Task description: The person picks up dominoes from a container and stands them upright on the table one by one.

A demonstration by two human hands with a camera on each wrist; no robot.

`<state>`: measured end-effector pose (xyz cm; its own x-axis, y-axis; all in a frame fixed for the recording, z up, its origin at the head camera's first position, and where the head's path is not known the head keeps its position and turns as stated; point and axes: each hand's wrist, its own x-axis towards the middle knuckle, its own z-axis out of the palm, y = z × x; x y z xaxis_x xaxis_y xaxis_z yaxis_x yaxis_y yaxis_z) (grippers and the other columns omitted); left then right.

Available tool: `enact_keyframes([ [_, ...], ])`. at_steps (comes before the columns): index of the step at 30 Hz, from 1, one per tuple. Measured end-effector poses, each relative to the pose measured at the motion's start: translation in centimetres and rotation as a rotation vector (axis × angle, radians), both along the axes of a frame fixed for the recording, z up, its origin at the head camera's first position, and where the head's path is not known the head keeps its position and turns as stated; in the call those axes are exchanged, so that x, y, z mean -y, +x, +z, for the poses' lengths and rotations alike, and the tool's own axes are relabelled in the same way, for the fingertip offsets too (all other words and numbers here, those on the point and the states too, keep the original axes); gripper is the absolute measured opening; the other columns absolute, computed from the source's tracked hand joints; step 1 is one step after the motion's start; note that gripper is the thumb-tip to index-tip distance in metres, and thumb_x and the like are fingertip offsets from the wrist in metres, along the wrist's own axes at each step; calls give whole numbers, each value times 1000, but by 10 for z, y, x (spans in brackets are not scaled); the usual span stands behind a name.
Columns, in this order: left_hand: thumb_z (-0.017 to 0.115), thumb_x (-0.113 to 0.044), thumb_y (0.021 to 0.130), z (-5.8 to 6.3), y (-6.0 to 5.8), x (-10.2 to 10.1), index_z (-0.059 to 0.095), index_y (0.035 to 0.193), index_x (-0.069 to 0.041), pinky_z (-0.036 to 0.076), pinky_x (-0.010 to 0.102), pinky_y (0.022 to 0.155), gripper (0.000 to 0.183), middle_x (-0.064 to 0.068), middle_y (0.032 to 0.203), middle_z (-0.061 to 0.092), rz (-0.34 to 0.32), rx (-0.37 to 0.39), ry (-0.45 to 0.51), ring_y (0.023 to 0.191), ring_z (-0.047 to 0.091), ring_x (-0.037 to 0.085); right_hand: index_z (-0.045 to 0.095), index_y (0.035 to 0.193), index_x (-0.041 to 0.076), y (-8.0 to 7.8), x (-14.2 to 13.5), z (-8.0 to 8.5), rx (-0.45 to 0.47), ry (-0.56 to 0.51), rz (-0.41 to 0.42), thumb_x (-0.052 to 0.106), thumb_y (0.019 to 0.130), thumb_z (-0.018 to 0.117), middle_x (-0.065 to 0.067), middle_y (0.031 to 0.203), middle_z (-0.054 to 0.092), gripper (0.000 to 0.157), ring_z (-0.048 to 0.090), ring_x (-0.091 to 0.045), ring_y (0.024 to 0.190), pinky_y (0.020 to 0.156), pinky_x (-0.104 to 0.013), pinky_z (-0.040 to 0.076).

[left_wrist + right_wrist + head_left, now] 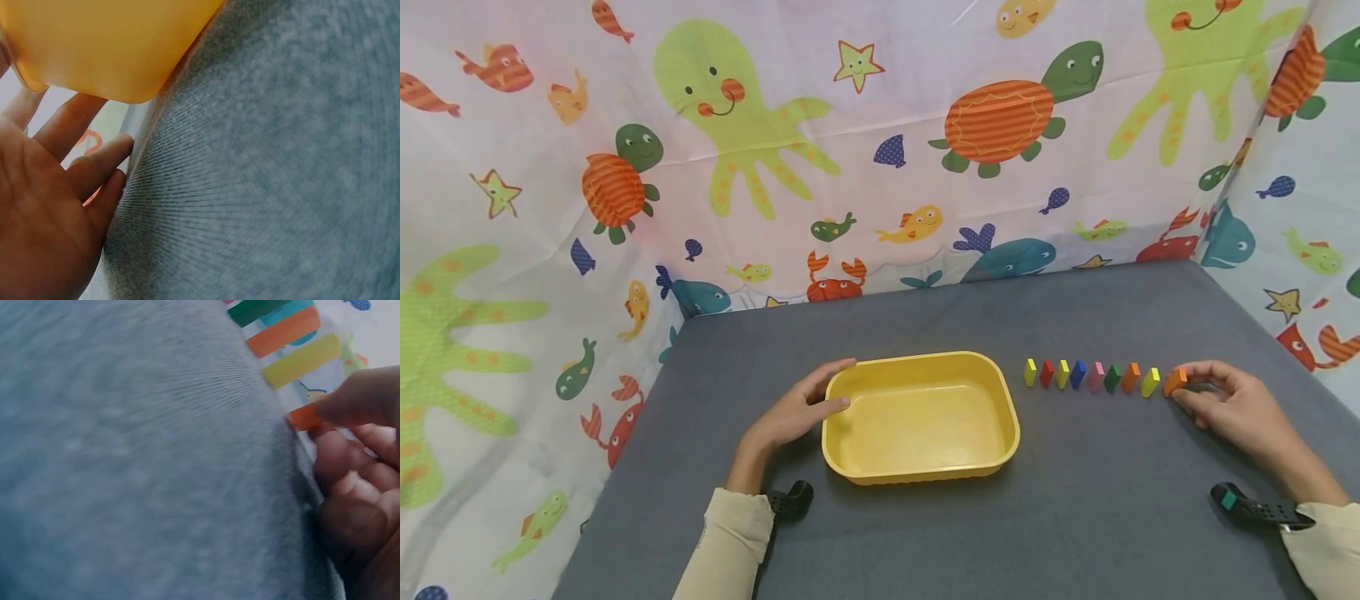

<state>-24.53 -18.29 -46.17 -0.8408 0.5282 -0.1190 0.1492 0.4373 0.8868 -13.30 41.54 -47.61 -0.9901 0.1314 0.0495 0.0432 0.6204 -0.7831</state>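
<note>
My left hand (792,410) holds the left end of a yellow plastic tub (925,479), its thumb over the rim and its fingers along the outside. In the left wrist view the tub's underside (119,50) shows above the spread fingers. At the right end of a row of standing dominoes, my right hand (1228,407) pinches an orange domino (1175,381) between thumb and fingers. The right wrist view shows this orange domino (305,417) upright at the cloth. Beside it stands a yellow domino (1151,382), then another orange one (1131,377).
Leftward the row runs through a green domino (1112,378), a pink one (1096,377), a blue one (1078,374) and several more toward the tub. Grey cloth (1060,525) covers the table. A sea-animal curtain (865,183) hangs behind and at both sides.
</note>
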Motion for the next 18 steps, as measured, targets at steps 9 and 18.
enact_keyframes([
  [9, 67, -31, 99, 1, 3, -1, 43, 150, -44, 50, 47, 108, 58, -4, 153, 49, 2, 4, -2, 126, 56, 23, 55, 125, 0, -1, 2, 2, 63, 80, -5, 27, 99, 66, 10, 70, 63, 39, 57, -9, 55, 52, -30, 39],
  [18, 60, -27, 103, -1, 0, -3, 32, 160, -34, 39, 54, 117, 63, -3, 165, 35, -31, -19, 33, 145, 44, 26, 44, 147, 3, 4, -4, 0, -12, 3, -63, 29, 101, 63, 36, 102, 47, 56, 60, -6, 62, 49, -29, 43],
])
